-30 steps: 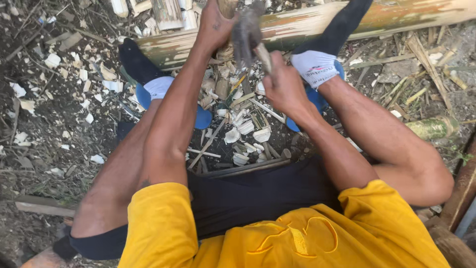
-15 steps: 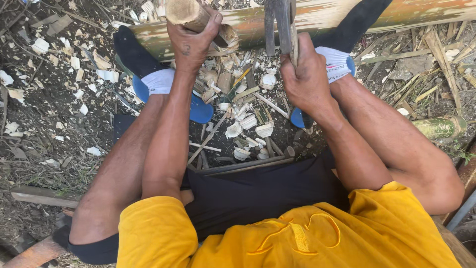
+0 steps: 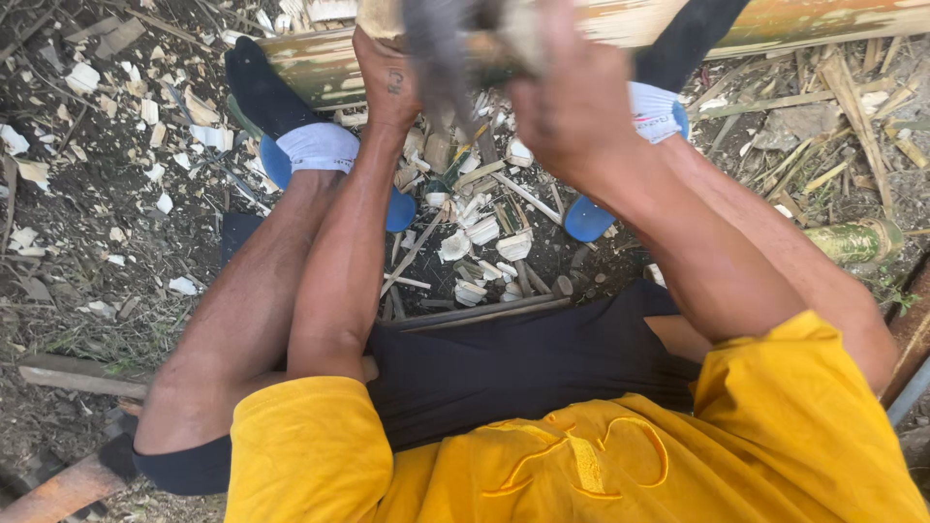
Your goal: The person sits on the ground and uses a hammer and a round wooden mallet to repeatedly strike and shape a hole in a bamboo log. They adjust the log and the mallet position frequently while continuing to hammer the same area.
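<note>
Here, at the top edge of the view:
Workpiece: a short bamboo piece [image 3: 387, 19], pale and round, held above the gap between the person's feet, in front of the long bamboo pole [image 3: 775, 19] lying crosswise.
Left hand [image 3: 386, 77]: fingers wrapped around the bamboo piece from below.
Right hand [image 3: 572, 102]: closed in a fist around a tool handle; a blurred grey blade [image 3: 436, 48] crosses the piece.
Done so far: judging by the heap of pale chips [image 3: 480, 237] on the dirt between the blue sandals [image 3: 586, 218], much trimming is behind.
Left: I cannot judge; the piece's worked end is cut off by the frame.
Hard to see: blade shape and handle, smeared by motion blur.
</note>
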